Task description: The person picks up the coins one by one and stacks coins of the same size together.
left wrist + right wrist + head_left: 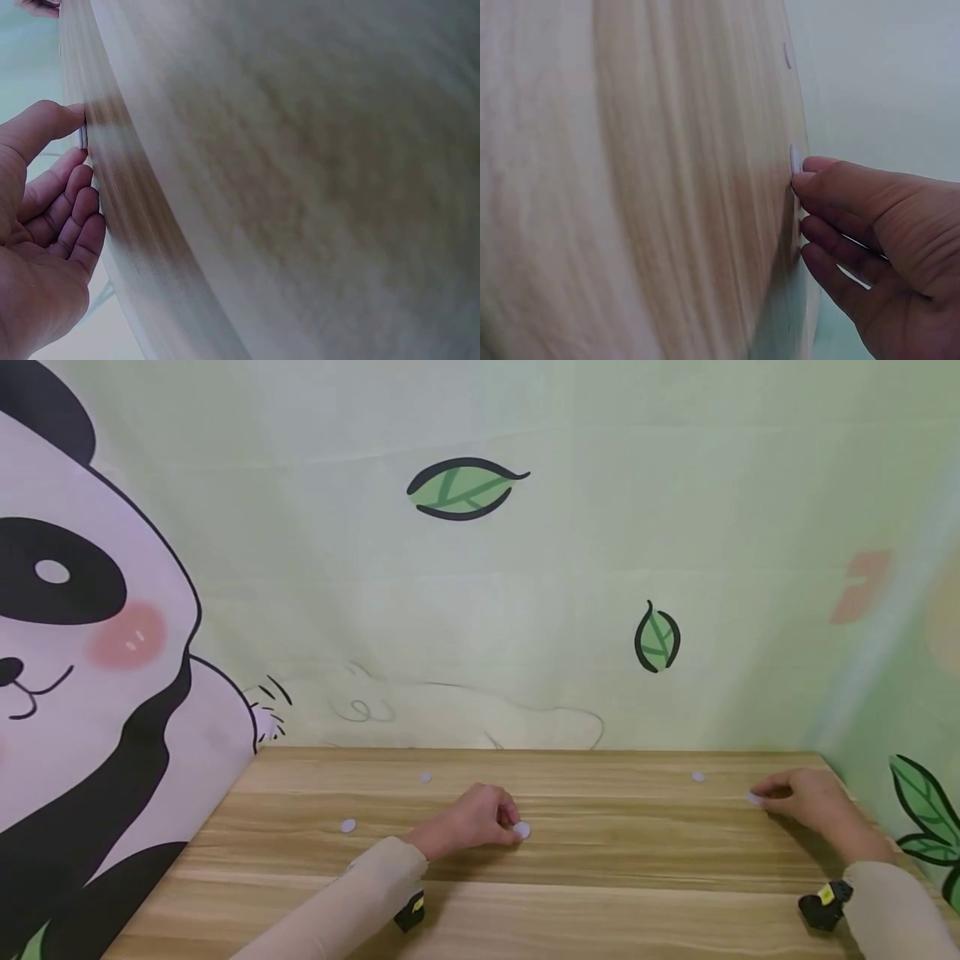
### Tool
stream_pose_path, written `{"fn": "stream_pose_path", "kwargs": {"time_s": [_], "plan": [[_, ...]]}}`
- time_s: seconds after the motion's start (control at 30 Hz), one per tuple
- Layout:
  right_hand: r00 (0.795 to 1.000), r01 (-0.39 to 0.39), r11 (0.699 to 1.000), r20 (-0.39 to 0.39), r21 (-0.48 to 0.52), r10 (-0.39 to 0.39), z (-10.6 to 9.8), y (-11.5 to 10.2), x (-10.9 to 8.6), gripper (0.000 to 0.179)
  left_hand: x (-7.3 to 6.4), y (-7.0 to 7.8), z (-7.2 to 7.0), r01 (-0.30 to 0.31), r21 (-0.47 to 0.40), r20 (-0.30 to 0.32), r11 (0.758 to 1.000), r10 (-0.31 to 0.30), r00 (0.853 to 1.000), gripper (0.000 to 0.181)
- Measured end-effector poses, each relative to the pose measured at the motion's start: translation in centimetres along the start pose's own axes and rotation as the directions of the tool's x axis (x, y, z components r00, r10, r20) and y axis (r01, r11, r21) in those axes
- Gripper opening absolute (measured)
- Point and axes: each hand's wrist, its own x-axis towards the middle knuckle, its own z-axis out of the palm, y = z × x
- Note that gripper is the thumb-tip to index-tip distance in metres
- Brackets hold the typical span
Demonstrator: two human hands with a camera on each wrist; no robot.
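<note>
My left hand (472,817) pinches a small white disc (522,831) by its edge, just at the tabletop. In the left wrist view the disc (83,136) shows edge-on between thumb and index finger, the other fingers curled inward. Over on the right, my right hand (813,797) holds another white disc (754,798) between thumb and index finger. The right wrist view shows this disc (794,159) standing out past the fingertips, close to the wood. Behind and left of it lies a loose white disc (698,777).
Two more white discs lie on the left part of the wooden table (600,910): one near the back (426,777), another farther forward (348,826). A printed cloth wall (525,610) with a panda and leaves rises behind the table's back edge.
</note>
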Motion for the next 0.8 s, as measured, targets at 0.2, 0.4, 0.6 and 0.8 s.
{"fn": "stream_pose_path", "kwargs": {"time_s": [0.2,0.4,0.6,0.8], "plan": [[0.999,-0.026,0.999,-0.03,0.046,0.027,0.25,0.16,-0.44,0.027,0.01,0.01,-0.07,0.007,0.011,0.0,1.0,-0.007,1.0,0.015],[0.998,-0.063,0.996,-0.023,0.065,0.065,0.61,-0.27,-0.31,0.028,0.06,-0.17,-0.02,-0.007,0.02,-0.011,1.0,0.007,1.0,0.015],[0.999,-0.042,0.995,0.012,0.09,0.041,0.54,-0.4,-0.1,0.029,0.02,-0.1,-0.05,-0.017,0.024,-0.008,1.0,0.018,1.0,0.015],[0.998,-0.065,0.993,0.025,0.094,0.063,0.56,-0.25,-0.06,0.036,-0.03,-0.13,0.01,-0.012,0.017,-0.005,1.0,0.012,1.0,0.015]]}}
